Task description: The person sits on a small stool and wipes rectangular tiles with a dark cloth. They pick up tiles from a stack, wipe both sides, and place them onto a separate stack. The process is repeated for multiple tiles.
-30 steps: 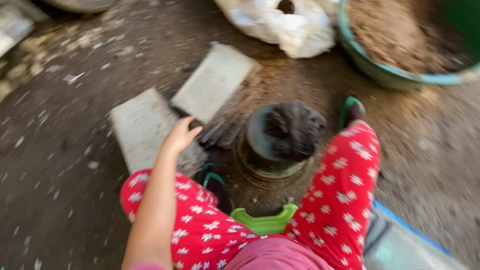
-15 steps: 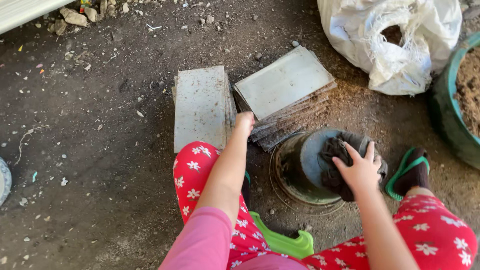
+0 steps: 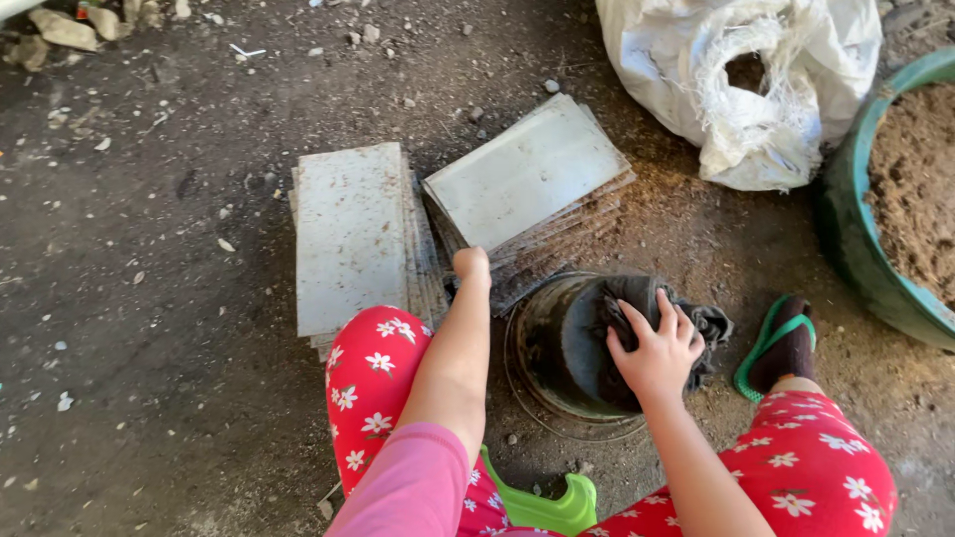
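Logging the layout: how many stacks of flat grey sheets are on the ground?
2: the left stack lies beside the person's knee; the right stack, angled, sits above the round container. None seem hidden.
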The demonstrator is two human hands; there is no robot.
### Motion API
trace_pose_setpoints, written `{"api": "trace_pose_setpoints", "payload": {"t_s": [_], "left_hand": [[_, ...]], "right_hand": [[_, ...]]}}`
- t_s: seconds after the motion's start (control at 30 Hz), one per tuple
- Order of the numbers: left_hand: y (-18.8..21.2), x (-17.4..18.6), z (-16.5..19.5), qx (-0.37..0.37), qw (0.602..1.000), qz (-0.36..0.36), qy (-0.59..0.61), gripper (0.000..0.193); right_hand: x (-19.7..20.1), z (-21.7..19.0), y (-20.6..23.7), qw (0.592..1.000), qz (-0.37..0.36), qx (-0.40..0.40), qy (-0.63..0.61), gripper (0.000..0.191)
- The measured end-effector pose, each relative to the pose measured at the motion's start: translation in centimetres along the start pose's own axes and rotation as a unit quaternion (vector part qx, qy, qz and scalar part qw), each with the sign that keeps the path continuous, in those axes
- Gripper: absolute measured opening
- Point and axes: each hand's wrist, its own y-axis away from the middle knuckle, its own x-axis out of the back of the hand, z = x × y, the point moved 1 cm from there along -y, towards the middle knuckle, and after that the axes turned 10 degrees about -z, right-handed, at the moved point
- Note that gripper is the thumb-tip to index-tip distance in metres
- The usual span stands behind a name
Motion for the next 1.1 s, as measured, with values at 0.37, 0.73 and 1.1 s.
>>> {"api": "trace_pose_setpoints", "payload": {"t_s": [0.37, 0.73, 1.1], "left_hand": [[0.7, 0.1, 0.6, 0.062, 0.99, -0.05, 0.112, 0.031], [-0.1, -1.5, -1.6, 0.061, 0.962, -0.14, 0.226, 0.012], [4.2, -2.0, -1.8, 0.212, 0.921, -0.307, 0.112, 0.018]], "right_hand": [[0.3, -0.3, -0.3, 1.0, -0.004, -0.009, -0.004, 0.047], [0.2, -0.3, -0.3, 1.0, -0.004, -0.014, -0.013, 0.047], [0.7, -0.7, -0.4, 1.0, -0.008, -0.022, -0.013, 0.046]]}}
